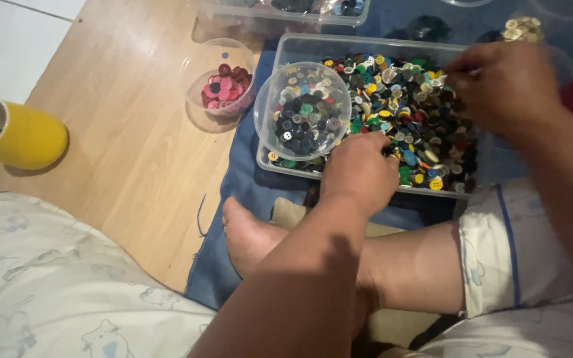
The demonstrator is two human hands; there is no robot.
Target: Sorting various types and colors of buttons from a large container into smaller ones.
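Left hand [361, 169] grips tray [300, 45] front rim, steadying; right hand [502, 86] pinches over the buttons [406, 106], contents unclear; bowl [303, 109] sits inside tray.

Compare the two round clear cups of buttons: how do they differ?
The cup in the tray holds mostly dark, mixed buttons; the cup on the wood floor holds pink and red ones. The tray cup looks fuller and sits beside the left hand; the floor cup stands apart. Both are clear, round and upright.
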